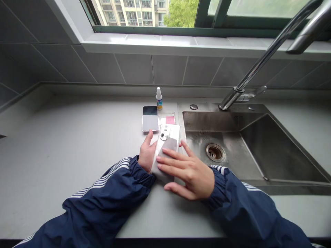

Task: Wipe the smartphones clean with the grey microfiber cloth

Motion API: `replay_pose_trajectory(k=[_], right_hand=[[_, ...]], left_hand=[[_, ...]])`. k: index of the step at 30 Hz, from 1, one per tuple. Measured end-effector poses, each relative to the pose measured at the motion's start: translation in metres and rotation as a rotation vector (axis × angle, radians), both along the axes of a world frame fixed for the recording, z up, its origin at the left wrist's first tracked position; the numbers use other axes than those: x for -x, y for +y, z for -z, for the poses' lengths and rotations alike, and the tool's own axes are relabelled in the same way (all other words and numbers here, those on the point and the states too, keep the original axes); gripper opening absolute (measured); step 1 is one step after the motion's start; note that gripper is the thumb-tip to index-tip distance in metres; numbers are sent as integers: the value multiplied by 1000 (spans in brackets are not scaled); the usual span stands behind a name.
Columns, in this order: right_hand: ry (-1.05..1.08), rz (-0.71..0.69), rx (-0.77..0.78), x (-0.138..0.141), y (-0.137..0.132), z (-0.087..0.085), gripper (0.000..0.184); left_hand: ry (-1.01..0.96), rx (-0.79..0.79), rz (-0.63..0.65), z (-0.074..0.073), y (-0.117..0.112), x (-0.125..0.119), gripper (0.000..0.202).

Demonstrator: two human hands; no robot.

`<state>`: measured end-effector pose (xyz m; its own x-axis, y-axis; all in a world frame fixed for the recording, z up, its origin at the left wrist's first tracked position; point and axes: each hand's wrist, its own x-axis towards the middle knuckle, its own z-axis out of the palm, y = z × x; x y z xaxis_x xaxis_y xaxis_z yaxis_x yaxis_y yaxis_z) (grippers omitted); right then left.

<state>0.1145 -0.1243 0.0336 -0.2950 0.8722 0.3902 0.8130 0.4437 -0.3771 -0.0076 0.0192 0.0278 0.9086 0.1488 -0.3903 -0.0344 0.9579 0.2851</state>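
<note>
A white smartphone [175, 131] lies back up in my left hand [147, 153], tilted above the counter's front half. My left thumb points up beside its left edge, and a fingertip shows at its right edge. My right hand [190, 172] lies over the phone's back from the right, fingers stretched out and the tips on or just above it. A grey patch [169, 144] covers much of the phone's back under these fingers; whether it is a cloth or a reflection, I cannot tell. The phone's camera block [163, 132] shows at the upper left.
Just beyond my hands lie a second phone [150, 119], a clear case [172, 114] with a pink label [170, 120], and a small white-capped spray bottle [159, 99]. To the right is a steel sink [201, 137] with a tall faucet [234, 98]. A window sill [181, 41] runs behind.
</note>
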Motion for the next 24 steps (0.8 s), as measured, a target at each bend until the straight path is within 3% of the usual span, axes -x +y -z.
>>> replay_pose_trajectory(k=[5, 7, 13, 17, 19, 24], right_hand=[[-11, 373, -60, -21, 6, 8, 39], [-4, 363, -59, -20, 5, 8, 40], [65, 32, 28, 2, -1, -2, 45], [99, -48, 56, 4, -3, -5, 43], [83, 8, 35, -1, -1, -1, 42], [5, 322, 20, -16, 5, 8, 40]], left_hand=[[-46, 50, 71, -2, -1, -1, 86], [-71, 55, 67, -1, 0, 0, 85], [-95, 17, 18, 4, 2, 0, 89], [-82, 20, 15, 4, 0, 0, 88], [-39, 0, -6, 2, -2, -1, 84], [-10, -14, 39, -1, -3, -2, 78]])
